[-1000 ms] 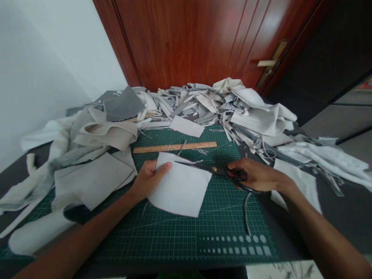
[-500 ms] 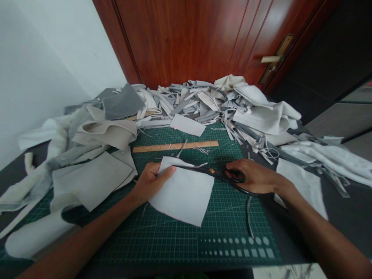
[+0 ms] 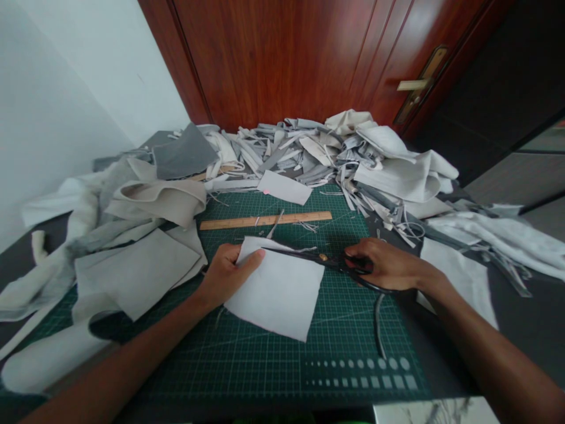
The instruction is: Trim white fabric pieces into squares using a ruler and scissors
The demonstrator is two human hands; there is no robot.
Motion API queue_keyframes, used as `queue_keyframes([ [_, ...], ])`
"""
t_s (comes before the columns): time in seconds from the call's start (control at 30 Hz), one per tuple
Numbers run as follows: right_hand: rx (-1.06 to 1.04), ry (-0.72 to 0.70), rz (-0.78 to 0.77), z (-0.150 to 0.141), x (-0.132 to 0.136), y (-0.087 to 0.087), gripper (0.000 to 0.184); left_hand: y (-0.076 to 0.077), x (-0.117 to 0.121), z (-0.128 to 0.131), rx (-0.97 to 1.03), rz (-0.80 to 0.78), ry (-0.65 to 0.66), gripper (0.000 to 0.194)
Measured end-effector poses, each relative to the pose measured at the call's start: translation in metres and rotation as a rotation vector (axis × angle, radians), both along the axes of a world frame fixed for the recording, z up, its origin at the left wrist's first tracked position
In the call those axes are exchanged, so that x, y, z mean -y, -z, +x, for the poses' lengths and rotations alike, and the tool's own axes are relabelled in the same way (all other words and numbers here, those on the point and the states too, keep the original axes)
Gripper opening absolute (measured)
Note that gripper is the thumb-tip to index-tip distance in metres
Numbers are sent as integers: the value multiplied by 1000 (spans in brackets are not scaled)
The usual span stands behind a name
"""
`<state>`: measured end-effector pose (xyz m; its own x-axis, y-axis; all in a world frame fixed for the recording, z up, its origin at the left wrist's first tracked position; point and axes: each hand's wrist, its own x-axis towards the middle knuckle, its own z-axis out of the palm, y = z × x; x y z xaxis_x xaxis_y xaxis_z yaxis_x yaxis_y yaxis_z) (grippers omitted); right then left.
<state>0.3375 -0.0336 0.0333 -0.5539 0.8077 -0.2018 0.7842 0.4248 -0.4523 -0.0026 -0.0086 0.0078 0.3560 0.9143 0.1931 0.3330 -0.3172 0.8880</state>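
**Black scissors run along the top of a white fabric square**

The fabric square lies nearly flat on the green cutting mat, a little above the mat's printed rows of dots and slightly tilted. Its upper left corner is under the left hand, which sits at the square's left side with the thumb stretched along the top and the hand closed narrowly on the edge. The scissors' long blades lie almost closed across the top of the square, their tips just beside that thumb, with a thin strip of fabric showing above them.

The right hand is to the right of the square, at the mat's right edge, with its fingers curled tightly through the black scissor handles.

Above the hands on the mat, a wooden ruler lies crosswise, with fine threads and slivers around it. A white offcut lies at the mat's far edge, and a thin dark strip lies near its right edge. Overlapping the mat's left side are beige fabric sheets. Beyond the far edge, a heaped pile of grey and white scraps rises against a reddish-brown wooden door.
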Motion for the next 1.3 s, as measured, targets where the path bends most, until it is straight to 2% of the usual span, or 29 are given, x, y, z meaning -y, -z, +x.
queue_keyframes([
  [0.5,-5,3,50,2,0,4,7,-1,2,3,-20,-13,-67,43],
  [1.3,6,1,60,5,-3,12,14,-1,5,2,2,-57,-65,41],
])
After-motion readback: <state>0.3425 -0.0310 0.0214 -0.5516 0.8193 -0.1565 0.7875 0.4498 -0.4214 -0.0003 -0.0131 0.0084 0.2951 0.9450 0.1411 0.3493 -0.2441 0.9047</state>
